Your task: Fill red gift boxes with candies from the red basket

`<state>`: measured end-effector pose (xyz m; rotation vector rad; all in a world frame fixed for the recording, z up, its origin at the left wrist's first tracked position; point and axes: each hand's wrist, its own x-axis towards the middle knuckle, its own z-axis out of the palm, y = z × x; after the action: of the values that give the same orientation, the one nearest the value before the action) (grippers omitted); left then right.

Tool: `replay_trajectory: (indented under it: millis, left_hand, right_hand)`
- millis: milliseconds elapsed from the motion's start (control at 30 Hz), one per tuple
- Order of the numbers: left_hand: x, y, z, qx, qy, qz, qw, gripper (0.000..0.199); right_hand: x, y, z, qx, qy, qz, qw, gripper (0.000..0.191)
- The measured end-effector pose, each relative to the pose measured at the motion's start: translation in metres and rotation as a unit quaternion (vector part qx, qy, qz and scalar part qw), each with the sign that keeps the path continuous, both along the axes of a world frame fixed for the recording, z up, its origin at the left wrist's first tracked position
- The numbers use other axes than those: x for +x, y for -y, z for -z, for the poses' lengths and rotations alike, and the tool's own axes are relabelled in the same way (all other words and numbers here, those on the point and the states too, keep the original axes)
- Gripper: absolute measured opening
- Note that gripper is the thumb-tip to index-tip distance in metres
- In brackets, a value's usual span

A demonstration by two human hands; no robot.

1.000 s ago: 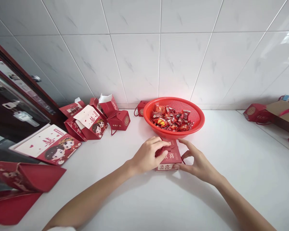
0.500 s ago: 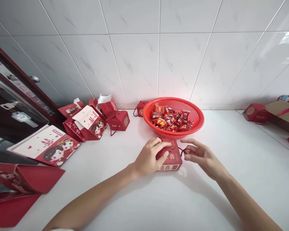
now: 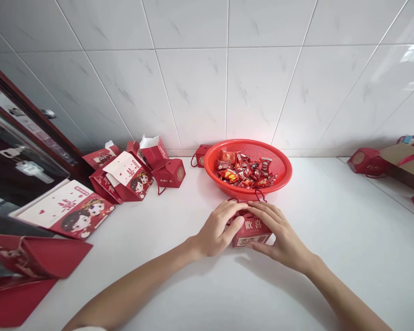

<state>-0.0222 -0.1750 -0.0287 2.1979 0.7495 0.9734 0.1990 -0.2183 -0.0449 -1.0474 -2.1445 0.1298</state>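
Observation:
A small red box (image 3: 253, 230) with pale characters on its side stands on the white tabletop, just in front of the red basket. My left hand (image 3: 222, 227) grips its left side, fingers over the top and thumb on the near face. From the right, my right hand (image 3: 278, 230) holds the same box, its fingers across the top edge and its thumb low on the front. Dark red cord (image 3: 261, 195) sticks up behind the fingers. Parts of the box's top are hidden by both hands.
Wrapped sweets (image 3: 246, 172) fill the red basket (image 3: 285, 177) by the tiled wall. Several red boxes (image 3: 170, 174) and printed cartons (image 3: 127, 172) stand on the left, beside a dark cabinet (image 3: 27, 138). An open carton (image 3: 405, 158) and red boxes are at far right.
My right hand has let go of the cord and moved left onto the box. The box has turned, its characters now facing me, and the cord stands behind it.

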Motion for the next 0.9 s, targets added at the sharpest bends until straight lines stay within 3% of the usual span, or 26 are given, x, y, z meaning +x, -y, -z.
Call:
replay_trajectory:
  millis: [200,333,467,600,767,900]
  left_hand:
    - [-0.006,-0.007,0.000,-0.099,0.087,-0.041,0.990,0.022]
    - [-0.006,-0.015,0.007,-0.150,0.109,-0.084,0.979,0.021]
    - [-0.004,-0.021,0.015,-0.217,0.135,-0.098,0.962,0.022]
    - [-0.001,-0.019,0.023,-0.281,0.130,-0.063,0.949,0.027]
    - [0.008,-0.007,0.035,-0.308,0.117,-0.018,0.944,0.028]
    - [0.015,0.001,0.040,-0.343,0.116,0.049,0.931,0.038]
  right_hand:
    - [0.006,0.000,0.005,-0.012,0.043,0.038,0.998,0.063]
    - [0.008,0.000,0.004,-0.020,0.069,0.040,0.997,0.051]
    - [0.013,0.001,-0.001,-0.021,0.081,0.040,0.996,0.051]
    - [0.014,0.002,-0.006,0.004,0.100,0.043,0.994,0.051]
    - [0.003,0.008,-0.007,0.107,0.137,0.096,0.980,0.052]
    - [-0.007,0.014,-0.008,0.146,0.143,0.136,0.969,0.042]
